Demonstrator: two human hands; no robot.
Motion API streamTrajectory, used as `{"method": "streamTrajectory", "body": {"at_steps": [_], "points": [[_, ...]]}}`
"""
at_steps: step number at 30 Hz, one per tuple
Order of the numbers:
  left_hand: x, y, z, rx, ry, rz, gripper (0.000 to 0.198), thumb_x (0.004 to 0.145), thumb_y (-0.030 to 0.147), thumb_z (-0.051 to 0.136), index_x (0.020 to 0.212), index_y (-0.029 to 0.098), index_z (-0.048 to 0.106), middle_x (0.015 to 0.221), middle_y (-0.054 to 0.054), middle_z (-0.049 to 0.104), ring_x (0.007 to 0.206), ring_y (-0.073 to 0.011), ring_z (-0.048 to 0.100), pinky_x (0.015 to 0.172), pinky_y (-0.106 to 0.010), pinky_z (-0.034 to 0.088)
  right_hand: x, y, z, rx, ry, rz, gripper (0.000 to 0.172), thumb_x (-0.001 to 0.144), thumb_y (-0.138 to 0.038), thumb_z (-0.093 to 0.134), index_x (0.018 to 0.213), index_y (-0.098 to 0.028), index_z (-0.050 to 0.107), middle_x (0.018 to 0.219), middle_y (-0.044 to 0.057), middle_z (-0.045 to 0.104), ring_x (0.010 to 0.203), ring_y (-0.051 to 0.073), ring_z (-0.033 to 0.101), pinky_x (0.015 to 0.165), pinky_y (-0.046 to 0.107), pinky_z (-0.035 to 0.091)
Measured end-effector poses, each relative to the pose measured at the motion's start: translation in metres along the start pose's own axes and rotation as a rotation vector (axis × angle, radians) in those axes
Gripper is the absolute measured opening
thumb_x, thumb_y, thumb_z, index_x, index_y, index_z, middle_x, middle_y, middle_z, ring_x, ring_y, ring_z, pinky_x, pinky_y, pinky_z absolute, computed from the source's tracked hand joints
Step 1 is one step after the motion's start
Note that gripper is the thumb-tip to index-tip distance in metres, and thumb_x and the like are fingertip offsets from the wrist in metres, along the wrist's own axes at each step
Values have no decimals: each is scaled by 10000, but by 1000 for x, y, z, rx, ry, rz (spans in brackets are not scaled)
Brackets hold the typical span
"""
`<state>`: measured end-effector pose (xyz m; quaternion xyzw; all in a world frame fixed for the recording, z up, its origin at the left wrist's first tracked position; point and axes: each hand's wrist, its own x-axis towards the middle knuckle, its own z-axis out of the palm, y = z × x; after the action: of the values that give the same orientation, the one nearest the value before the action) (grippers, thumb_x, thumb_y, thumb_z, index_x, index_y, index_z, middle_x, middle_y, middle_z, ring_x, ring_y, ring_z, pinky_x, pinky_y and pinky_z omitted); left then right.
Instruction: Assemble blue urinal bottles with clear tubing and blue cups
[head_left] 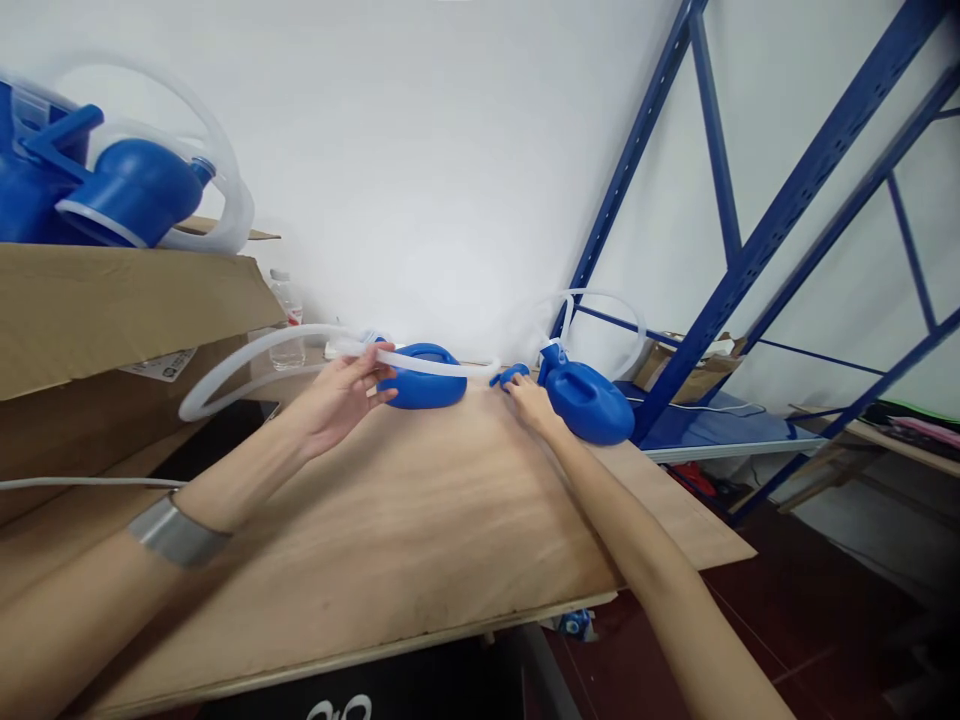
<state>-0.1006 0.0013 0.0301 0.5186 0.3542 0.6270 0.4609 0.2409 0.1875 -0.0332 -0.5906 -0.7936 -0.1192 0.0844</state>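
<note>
My left hand (pixel 341 395) pinches a whitish, translucent hose (pixel 442 369) between thumb and forefinger; the other fingers are loosely curled. The hose loops out to the left and runs across in front of a blue plastic bottle (pixel 424 393) lying on its side near the wall. Stretched to the back of the table, my right hand (pixel 534 402) has its fingers on a small blue plastic piece (pixel 516 373), partly covered by them. Just right of that hand lies a second blue bottle (pixel 600 410) with a moulded handle and its own coiled hose (pixel 634 320).
A cardboard box (pixel 135 300) at the left carries more blue bottles (pixel 150 190) and hoses. Behind stands a clear water bottle (pixel 287 310). Blue metal shelving (pixel 690 360) rises at the right. The plywood table (pixel 420 540) ends at a front edge above a dark red floor.
</note>
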Motion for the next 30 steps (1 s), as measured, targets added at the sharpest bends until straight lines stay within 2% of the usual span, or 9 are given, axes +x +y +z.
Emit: {"method": "streamTrajectory", "body": {"at_steps": [3, 5, 8, 12, 15, 18, 22, 25, 30], "points": [[0, 8, -6, -131, 101, -19, 435, 955, 658, 561, 952, 226, 608, 1162, -89, 702, 1241, -259, 625, 975, -405, 586, 8, 5, 2, -65, 61, -30, 609, 967, -33, 460, 1536, -251, 464, 1598, 167, 394, 1479, 312, 350, 1105, 401, 447], [1, 9, -7, -176, 153, -53, 460, 989, 662, 487, 903, 217, 568, 1075, -96, 711, 1180, -254, 659, 958, -392, 588, 13, 11, 6, -102, 80, -31, 674, 934, -12, 475, 1570, -228, 423, 1627, 187, 341, 1493, 353, 309, 1106, 436, 439], [1, 9, -6, -300, 168, -113, 435, 1036, 599, 425, 872, 213, 539, 777, -22, 646, 855, -174, 697, 839, -324, 601, 17, 18, 13, -137, 84, -82, 587, 943, -49, 486, 1496, -240, 531, 1551, 176, 447, 1418, 348, 401, 1034, 421, 491], [-3, 7, -7, -451, 118, -140, 394, 1074, 522, 355, 919, 209, 539, 525, 77, 420, 470, -104, 482, 535, -221, 511, 16, 18, 19, -158, 111, -199, 383, 1013, -154, 437, 1299, -206, 687, 1379, 172, 587, 1262, 320, 521, 874, 378, 543], [-5, 4, -9, -385, 112, -164, 376, 1067, 530, 364, 941, 219, 532, 475, 101, 323, 375, -93, 316, 393, -183, 325, 14, 12, 15, -157, 147, -287, 360, 1036, -166, 419, 1265, -182, 697, 1314, 161, 635, 1220, 296, 548, 817, 348, 533], [-6, -2, -11, -262, 68, -180, 371, 1048, 526, 295, 976, 239, 518, 469, 90, 322, 368, -116, 282, 381, -202, 270, 8, 0, 2, -151, 194, -358, 381, 1059, -180, 402, 1348, -188, 649, 1304, 147, 663, 1226, 285, 551, 888, 365, 506], [-9, -14, -13, 13, -40, -105, 333, 990, 468, 273, 1023, 235, 510, 492, 82, 318, 389, -134, 251, 403, -232, 222, -17, -30, -27, 0, 431, -509, 353, 1070, -301, 468, 1354, -196, 650, 1190, 146, 729, 1178, 308, 592, 990, 446, 465], [-14, -23, -14, 477, -95, 80, 285, 986, 452, 369, 1002, 229, 544, 536, 64, 374, 455, -150, 362, 470, -259, 279, -51, -58, -52, 282, 551, -594, 342, 1051, -375, 533, 1327, -219, 660, 1120, 117, 754, 1075, 289, 652, 954, 446, 505], [-26, -27, -14, 1394, -143, 503, 381, 1031, 480, 386, 1019, 203, 648, 813, -69, 710, 666, -226, 632, 563, -313, 330, -92, -101, -83, 909, 489, -477, 371, 979, -416, 660, 1323, -277, 636, 1030, 49, 745, 1028, 252, 709, 951, 421, 551]]}}
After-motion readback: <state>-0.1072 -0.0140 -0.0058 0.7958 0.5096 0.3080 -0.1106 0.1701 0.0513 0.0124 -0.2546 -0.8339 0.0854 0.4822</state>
